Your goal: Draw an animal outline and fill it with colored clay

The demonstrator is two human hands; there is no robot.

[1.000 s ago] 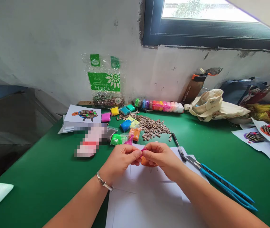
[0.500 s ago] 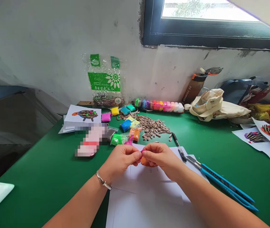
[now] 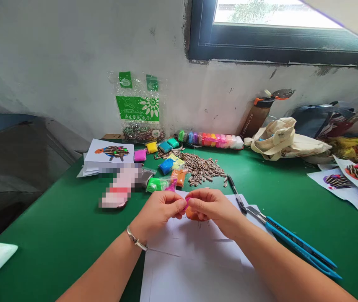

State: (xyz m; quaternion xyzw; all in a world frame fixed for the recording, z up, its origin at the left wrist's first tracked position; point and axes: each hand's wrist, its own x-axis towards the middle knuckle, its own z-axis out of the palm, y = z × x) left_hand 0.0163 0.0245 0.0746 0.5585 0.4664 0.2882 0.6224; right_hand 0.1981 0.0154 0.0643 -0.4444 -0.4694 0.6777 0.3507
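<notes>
Between the fingertips of my left hand (image 3: pixel 166 207) and my right hand (image 3: pixel 208 205) is a small bit of magenta modelling clay (image 3: pixel 188 202). Both hands pinch it, fingers curled. Just beneath, a patch of orange clay (image 3: pixel 192 214) lies on white paper (image 3: pixel 194 268), partly hidden by my right fingers; thin drawn loops show below it. A larger magenta lump of clay (image 3: pixel 170 186) in clear wrap sits just beyond my left hand. A black pen (image 3: pixel 237 194) and a blue utility knife (image 3: pixel 301 245) lie to the right of my right hand.
Sunflower seeds (image 3: pixel 206 167) are heaped beyond my hands, beside clay packets (image 3: pixel 166 166). Along the wall stand a seed bag (image 3: pixel 138 109), a roll of coloured clay (image 3: pixel 212 139), a bottle (image 3: pixel 257 115) and a cloth bag (image 3: pixel 276 138). Seed pictures lie left (image 3: pixel 112 151) and right (image 3: pixel 336 181).
My fingers have shifted slightly around the magenta clay, and more of it shows between them. Everything else stays in place.
</notes>
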